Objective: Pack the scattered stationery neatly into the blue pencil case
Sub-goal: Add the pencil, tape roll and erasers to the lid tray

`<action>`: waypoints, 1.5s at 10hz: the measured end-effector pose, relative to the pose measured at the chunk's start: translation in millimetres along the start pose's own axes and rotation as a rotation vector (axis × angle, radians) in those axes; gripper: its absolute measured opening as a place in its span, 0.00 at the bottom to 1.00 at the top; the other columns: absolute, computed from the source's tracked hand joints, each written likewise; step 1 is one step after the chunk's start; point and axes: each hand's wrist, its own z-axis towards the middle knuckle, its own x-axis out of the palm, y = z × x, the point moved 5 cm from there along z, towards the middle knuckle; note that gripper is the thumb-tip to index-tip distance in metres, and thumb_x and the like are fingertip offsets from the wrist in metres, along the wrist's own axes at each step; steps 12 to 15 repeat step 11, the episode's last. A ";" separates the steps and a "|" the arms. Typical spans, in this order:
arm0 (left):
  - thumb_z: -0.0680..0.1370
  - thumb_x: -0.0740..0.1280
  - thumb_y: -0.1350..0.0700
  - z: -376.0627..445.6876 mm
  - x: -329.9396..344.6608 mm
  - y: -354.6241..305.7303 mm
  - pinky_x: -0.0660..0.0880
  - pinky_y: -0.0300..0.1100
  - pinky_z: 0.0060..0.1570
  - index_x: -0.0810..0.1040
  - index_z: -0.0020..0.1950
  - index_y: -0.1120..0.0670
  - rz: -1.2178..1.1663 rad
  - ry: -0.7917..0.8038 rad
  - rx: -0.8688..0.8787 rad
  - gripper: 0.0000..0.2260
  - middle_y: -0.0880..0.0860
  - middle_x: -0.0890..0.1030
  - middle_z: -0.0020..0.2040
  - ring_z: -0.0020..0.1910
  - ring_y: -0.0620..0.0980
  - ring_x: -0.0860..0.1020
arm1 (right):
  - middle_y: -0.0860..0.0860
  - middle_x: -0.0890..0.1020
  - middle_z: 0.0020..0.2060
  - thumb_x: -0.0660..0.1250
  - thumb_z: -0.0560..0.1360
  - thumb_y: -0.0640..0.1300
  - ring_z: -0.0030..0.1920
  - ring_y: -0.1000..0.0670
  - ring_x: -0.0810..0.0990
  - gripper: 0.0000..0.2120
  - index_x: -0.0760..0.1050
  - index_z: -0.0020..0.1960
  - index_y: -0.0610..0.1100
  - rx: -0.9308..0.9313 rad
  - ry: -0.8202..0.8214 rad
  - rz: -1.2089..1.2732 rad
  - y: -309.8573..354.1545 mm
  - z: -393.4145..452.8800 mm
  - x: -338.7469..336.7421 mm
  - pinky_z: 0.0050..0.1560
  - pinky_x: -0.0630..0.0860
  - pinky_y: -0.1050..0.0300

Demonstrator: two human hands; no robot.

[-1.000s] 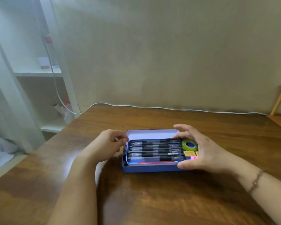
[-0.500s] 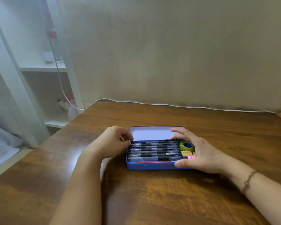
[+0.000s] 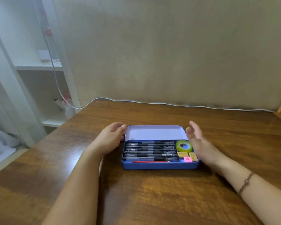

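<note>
step: close lid, likely | case [image 3: 160,165] mid-table, lid [image 3: 154,132] up, pens [image 3: 150,151], tape [image 3: 184,146], erasers [image 3: 187,155] inside | left hand [image 3: 111,138] loosely curled, empty, at lid's left edge | right hand [image 3: 196,140] spread, empty, beside tape end | tip: take both lid corners, lower evenly, check tape clears

Left grip [image 3: 111,135] loosely curled, right grip [image 3: 195,137] spread open

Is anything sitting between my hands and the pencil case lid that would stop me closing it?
Nothing visible does. The left hand and right hand flank the open lid with bare table around them, and the pens and tape roll appear to lie inside the blue pencil case.
</note>
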 end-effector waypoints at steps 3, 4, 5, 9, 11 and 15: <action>0.84 0.54 0.44 -11.5 -22.3 -15.2 0.71 0.43 0.36 0.78 0.55 0.54 -0.427 -0.113 -0.045 0.18 0.53 0.82 0.37 0.35 0.51 0.78 | 0.51 0.83 0.52 0.50 0.69 0.74 0.56 0.48 0.79 0.31 0.80 0.55 0.57 -0.030 -0.134 0.448 5.8 -3.0 -34.4 0.58 0.72 0.44; 0.79 0.62 0.39 -20.6 -21.8 -29.9 0.71 0.42 0.39 0.81 0.52 0.51 -0.259 -0.069 0.116 0.18 0.53 0.82 0.41 0.39 0.52 0.78 | 0.50 0.84 0.40 0.58 0.74 0.65 0.46 0.48 0.81 0.22 0.83 0.45 0.51 -0.031 -0.116 0.369 8.8 -5.3 -34.7 0.47 0.75 0.50; 0.67 0.66 0.30 -32.9 0.9 -41.6 0.73 0.36 0.51 0.78 0.58 0.43 0.167 0.144 0.299 0.26 0.43 0.79 0.57 0.57 0.44 0.76 | 0.53 0.83 0.34 0.66 0.77 0.55 0.39 0.51 0.80 0.14 0.82 0.37 0.50 -0.082 -0.145 0.152 14.5 -6.5 -24.0 0.41 0.74 0.56; 0.63 0.61 0.23 -30.7 60.3 -26.2 0.63 0.54 0.70 0.58 0.71 0.36 0.756 0.368 0.427 0.40 0.41 0.63 0.70 0.70 0.47 0.59 | 0.53 0.67 0.47 0.45 0.77 0.57 0.50 0.50 0.67 0.14 0.65 0.48 0.53 -0.233 -0.227 -0.736 22.3 -18.3 16.5 0.51 0.70 0.51; 0.64 0.66 0.25 -31.1 64.5 -31.4 0.68 0.50 0.70 0.66 0.71 0.37 0.494 0.190 0.521 0.38 0.35 0.63 0.67 0.69 0.39 0.60 | 0.51 0.68 0.48 0.48 0.79 0.58 0.51 0.48 0.68 0.12 0.66 0.50 0.54 -0.120 -0.298 -0.820 25.7 -11.8 -1.1 0.51 0.67 0.51; 0.64 0.66 0.25 -31.1 64.5 -31.4 0.68 0.50 0.70 0.66 0.71 0.37 0.494 0.190 0.521 0.38 0.35 0.63 0.67 0.69 0.39 0.60 | 0.51 0.68 0.48 0.48 0.79 0.58 0.51 0.48 0.68 0.12 0.66 0.50 0.54 -0.120 -0.298 -0.820 25.7 -11.8 -1.1 0.51 0.67 0.51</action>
